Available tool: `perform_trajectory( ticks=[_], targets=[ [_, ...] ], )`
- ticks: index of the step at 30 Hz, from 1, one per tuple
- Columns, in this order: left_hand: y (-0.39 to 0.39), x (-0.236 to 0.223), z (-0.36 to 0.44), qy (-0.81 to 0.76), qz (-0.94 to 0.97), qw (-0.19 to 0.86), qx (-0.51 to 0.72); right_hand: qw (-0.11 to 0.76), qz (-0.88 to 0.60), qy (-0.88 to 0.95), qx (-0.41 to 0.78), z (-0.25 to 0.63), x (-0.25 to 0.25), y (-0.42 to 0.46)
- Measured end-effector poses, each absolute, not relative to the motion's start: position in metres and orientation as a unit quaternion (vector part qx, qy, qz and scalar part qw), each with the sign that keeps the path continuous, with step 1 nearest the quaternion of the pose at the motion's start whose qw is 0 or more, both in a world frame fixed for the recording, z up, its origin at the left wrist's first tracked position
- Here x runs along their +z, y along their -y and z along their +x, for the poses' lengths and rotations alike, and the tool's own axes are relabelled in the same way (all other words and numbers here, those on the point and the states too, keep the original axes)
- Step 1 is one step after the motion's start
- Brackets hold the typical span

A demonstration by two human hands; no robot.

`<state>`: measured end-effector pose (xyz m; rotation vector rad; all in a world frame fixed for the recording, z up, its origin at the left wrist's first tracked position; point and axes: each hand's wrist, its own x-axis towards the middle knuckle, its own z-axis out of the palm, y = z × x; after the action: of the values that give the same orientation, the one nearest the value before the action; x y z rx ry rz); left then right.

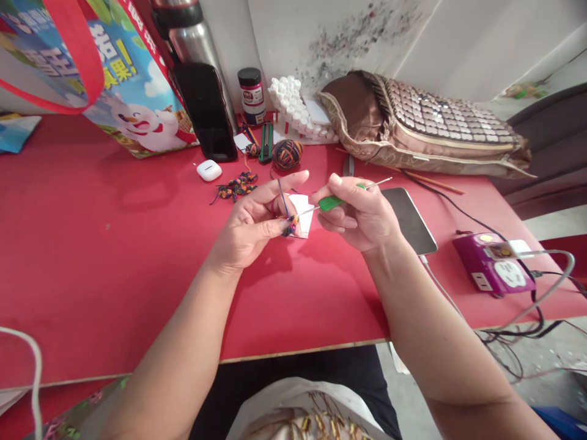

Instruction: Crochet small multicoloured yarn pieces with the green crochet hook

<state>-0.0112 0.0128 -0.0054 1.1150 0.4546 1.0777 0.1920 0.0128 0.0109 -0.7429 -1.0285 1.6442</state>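
Between the thumb and fingers of my left hand is a small multicoloured crochet piece, with dark yarn running up over the raised index finger. My right hand is closed around the green handle of a crochet hook. One thin metal end of the hook reaches the crochet piece; the other end points up to the right. Behind my hands sits a ball of multicoloured yarn. A finished-looking strip of crochet lies left of it. White paper rests on the table beneath my fingers.
On the red table, a black phone leans against a steel flask. A white earbud case, a jar and a brown sequined bag stand behind. To the right are a tablet-like device and a purple power strip with cables.
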Motion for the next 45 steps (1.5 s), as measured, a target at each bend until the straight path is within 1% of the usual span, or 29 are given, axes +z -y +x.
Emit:
perform_trajectory(
  ticks=[8,13,17,20,29,34,39,45],
  targets=[
    [-0.005,-0.005,-0.004,-0.251,0.492,0.644,0.529,0.521,-0.314,0.435,0.664,0.183,0.009,-0.008],
    [-0.006,-0.006,-0.002,-0.291,0.488,0.607,0.555,0.570,-0.355,0.402,0.623,0.171,0.008,-0.005],
    [-0.007,-0.008,-0.003,-0.310,0.483,0.590,0.569,0.605,-0.353,0.390,0.598,0.164,0.008,-0.002],
    [-0.007,-0.008,-0.002,-0.312,0.486,0.574,0.580,0.616,-0.355,0.396,0.581,0.163,0.008,-0.001],
    [-0.004,-0.007,-0.001,-0.332,0.501,0.545,0.585,0.614,-0.394,0.403,0.552,0.165,0.013,0.001],
    [-0.005,-0.006,-0.002,-0.322,0.506,0.554,0.578,0.612,-0.371,0.389,0.581,0.163,0.011,0.001],
    [-0.005,-0.005,-0.002,-0.317,0.511,0.536,0.593,0.607,-0.338,0.375,0.614,0.161,0.008,0.001],
    [-0.003,-0.003,0.000,-0.324,0.523,0.520,0.592,0.597,-0.364,0.369,0.612,0.162,0.008,0.000]
  ],
)
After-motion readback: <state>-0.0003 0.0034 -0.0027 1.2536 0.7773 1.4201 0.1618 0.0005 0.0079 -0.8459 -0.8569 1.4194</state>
